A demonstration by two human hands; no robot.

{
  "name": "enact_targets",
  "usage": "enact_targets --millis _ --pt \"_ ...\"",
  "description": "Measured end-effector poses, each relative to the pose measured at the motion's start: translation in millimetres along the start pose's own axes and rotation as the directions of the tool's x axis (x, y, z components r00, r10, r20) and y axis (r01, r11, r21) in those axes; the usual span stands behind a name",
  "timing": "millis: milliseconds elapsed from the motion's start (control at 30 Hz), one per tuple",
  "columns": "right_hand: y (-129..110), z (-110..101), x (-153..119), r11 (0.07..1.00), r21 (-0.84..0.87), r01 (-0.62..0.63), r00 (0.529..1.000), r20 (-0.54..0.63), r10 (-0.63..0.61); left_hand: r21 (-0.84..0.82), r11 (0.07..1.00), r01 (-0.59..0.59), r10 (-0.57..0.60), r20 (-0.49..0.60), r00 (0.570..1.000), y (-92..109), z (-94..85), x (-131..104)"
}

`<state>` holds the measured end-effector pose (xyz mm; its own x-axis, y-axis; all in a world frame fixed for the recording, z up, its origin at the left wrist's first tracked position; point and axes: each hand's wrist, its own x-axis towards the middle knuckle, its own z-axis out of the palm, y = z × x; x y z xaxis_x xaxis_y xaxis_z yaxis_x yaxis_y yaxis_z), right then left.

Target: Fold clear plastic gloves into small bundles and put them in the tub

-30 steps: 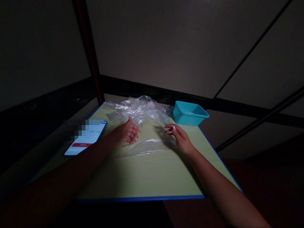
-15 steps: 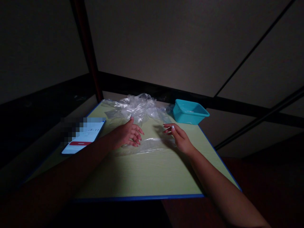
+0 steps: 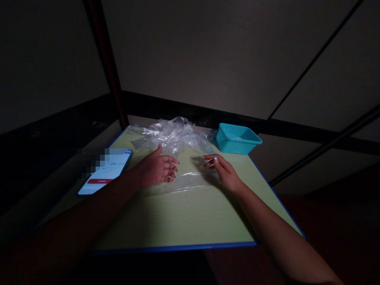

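My left hand [image 3: 157, 168] is open over the table, thumb up and fingers spread, with nothing in it. Across from it, my right hand [image 3: 222, 170] is half curled with its fingers apart, and I see nothing held there. Between and just below the two hands lies a flat strip of clear plastic bag [image 3: 190, 183], stretched sideways on the tabletop. Behind the hands is a crumpled heap of clear plastic bags [image 3: 175, 134]. Whether either hand touches the flat bag is hard to tell in the dim light.
A turquoise plastic basket [image 3: 237, 146] stands at the table's back right corner. On the left lies a phone [image 3: 103, 174] with its screen lit. The pale green table [image 3: 184, 221] has a blue edge, and dark-trimmed panels [image 3: 190, 59] rise behind it.
My left hand has shifted slightly left and its fingers have spread a little more. The right hand, bags and basket look almost unchanged.
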<state>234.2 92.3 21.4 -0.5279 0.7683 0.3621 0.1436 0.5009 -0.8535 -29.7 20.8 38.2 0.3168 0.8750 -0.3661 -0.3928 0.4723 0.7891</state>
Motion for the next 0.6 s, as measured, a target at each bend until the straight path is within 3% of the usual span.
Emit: enact_targets --millis 267,400,600 --pt "-0.6 1.0 -0.7 1.0 -0.022 0.005 1.0 0.012 -0.005 0.065 0.995 0.075 -0.079 0.072 0.994 -5.5 -1.4 2.6" --pt "-1.6 0.3 -0.1 0.999 -0.035 0.014 1.0 0.011 -0.014 0.095 0.988 0.118 -0.124 0.058 0.991 -6.8 -0.8 3.6" --pt "-2.0 1.5 -0.8 0.999 -0.041 0.004 1.0 0.014 -0.004 0.02 0.996 0.085 -0.086 0.08 0.993 -4.1 -1.9 3.5"
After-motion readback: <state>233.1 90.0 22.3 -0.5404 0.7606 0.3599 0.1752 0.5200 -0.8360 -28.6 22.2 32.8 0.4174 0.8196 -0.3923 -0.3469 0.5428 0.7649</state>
